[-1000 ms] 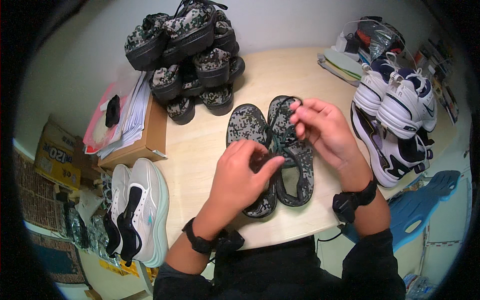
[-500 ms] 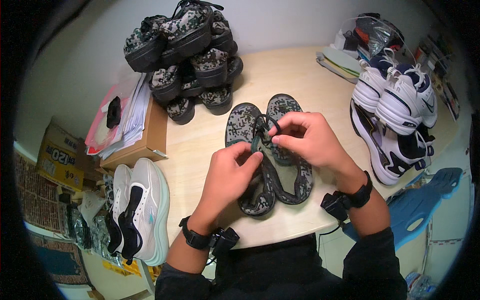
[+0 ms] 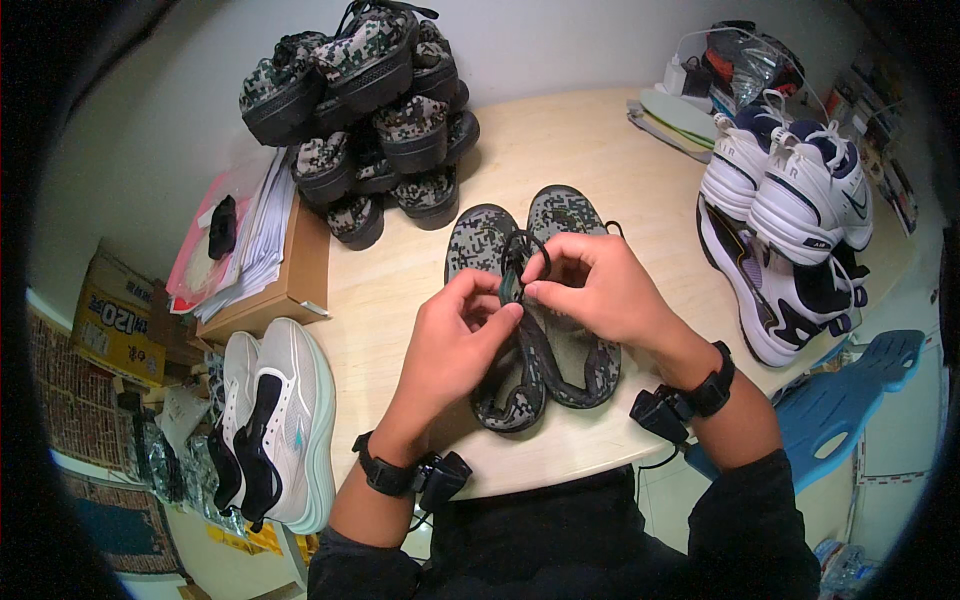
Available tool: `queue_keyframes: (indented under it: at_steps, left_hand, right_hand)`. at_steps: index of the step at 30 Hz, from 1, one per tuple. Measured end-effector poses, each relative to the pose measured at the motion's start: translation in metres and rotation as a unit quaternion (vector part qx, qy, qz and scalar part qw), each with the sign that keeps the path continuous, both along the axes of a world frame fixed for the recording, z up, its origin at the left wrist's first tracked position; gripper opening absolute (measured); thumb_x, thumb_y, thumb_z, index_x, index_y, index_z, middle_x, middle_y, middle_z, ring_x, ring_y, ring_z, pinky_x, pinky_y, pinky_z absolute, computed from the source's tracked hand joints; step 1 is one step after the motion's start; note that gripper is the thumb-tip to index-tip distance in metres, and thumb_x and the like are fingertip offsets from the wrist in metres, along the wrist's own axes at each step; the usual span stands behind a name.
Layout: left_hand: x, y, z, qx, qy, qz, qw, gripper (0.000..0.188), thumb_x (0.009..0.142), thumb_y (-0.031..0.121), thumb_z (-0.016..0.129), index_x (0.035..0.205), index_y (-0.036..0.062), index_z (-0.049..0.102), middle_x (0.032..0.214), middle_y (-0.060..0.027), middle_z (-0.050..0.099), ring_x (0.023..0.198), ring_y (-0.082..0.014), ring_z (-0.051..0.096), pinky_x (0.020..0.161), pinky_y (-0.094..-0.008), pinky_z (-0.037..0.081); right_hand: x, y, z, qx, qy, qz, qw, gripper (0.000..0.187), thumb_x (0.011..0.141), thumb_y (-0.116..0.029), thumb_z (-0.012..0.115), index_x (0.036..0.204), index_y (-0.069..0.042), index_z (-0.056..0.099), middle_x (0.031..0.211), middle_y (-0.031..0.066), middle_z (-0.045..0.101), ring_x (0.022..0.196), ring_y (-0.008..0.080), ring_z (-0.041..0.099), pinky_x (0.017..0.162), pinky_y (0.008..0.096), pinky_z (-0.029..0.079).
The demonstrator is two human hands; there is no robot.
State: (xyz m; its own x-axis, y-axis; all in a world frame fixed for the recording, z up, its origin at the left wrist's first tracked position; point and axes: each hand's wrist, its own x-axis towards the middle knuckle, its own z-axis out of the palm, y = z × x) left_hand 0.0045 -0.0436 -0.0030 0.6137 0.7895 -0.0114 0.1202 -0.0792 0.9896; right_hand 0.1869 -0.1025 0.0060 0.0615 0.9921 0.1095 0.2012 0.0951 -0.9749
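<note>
A pair of camouflage lace-up shoes stands side by side on the table, toes pointing away from me: the left shoe [image 3: 478, 242] and the right shoe [image 3: 562, 208]. A black shoelace [image 3: 541, 252] makes a loop over the left shoe's lacing. My right hand [image 3: 608, 287] pinches this lace between thumb and index finger. With thumb and forefinger closed, my left hand [image 3: 452, 345] grips at the lacing of the same shoe; its fingertips partly hide what they hold. Both hands cover parts of the shoes' middles. A bit of lace sticks out beyond the right shoe.
Camouflage shoes [image 3: 412, 130] are stacked at the back left. Papers lie on a cardboard box [image 3: 290, 275], with grey-white sneakers [image 3: 305, 430] nearer me. At right are stacked white sneakers [image 3: 800, 215] and a blue plastic chair [image 3: 850, 405]. Folders [image 3: 680, 115] lie behind them.
The right hand's fingers have shifted slightly left and down with the lace. The left hand's index finger has curled a little more. The view has moved slightly.
</note>
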Motion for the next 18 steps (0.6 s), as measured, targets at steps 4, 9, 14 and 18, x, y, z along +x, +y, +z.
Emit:
queue_keyframes:
  at_steps: [4, 9, 14, 18]
  left_hand:
    - [0.0004, -0.0017, 0.0030, 0.011, 0.008, 0.001, 1.000, 0.020, 0.085, 0.005, 0.067, 0.101, -0.0014, 0.057, 0.082, -0.0024, 0.063, 0.072, -0.0054, 0.055, 0.064, -0.0208, 0.046]
    - [-0.0004, -0.0006, 0.0005, 0.007, -0.001, -0.002, 1.000, 0.020, 0.085, 0.005, 0.067, 0.101, -0.0013, 0.057, 0.082, -0.0024, 0.063, 0.071, -0.0053, 0.055, 0.063, -0.0208, 0.046]
    - [-0.0002, -0.0006, 0.0008, 0.015, 0.007, -0.002, 1.000, 0.021, 0.085, 0.005, 0.067, 0.102, -0.0016, 0.057, 0.083, -0.0027, 0.063, 0.072, -0.0053, 0.055, 0.063, -0.0208, 0.046]
    - [-0.0010, -0.0015, 0.0039, 0.015, 0.009, -0.005, 1.000, 0.022, 0.085, 0.006, 0.068, 0.103, -0.0022, 0.057, 0.083, -0.0032, 0.063, 0.073, -0.0057, 0.056, 0.064, -0.0212, 0.047]
  right_hand:
    - [0.0021, 0.0014, -0.0045, 0.018, -0.004, -0.004, 1.000, 0.009, 0.081, -0.008, 0.069, 0.086, -0.001, 0.064, 0.071, 0.0014, 0.063, 0.066, 0.0060, 0.056, 0.062, 0.0238, 0.047]
    - [0.0018, 0.0020, -0.0054, 0.012, -0.003, -0.013, 1.000, 0.010, 0.080, -0.008, 0.070, 0.084, -0.001, 0.064, 0.071, 0.0014, 0.063, 0.066, 0.0061, 0.057, 0.062, 0.0240, 0.047]
    - [0.0021, 0.0019, -0.0045, 0.026, -0.014, -0.006, 1.000, 0.010, 0.079, -0.007, 0.070, 0.083, -0.001, 0.064, 0.070, 0.0025, 0.062, 0.065, 0.0075, 0.056, 0.062, 0.0245, 0.047]
    - [0.0068, 0.0036, -0.0096, 0.035, -0.016, 0.005, 0.999, 0.010, 0.078, -0.007, 0.070, 0.082, 0.000, 0.064, 0.070, 0.0031, 0.063, 0.065, 0.0080, 0.056, 0.063, 0.0246, 0.047]
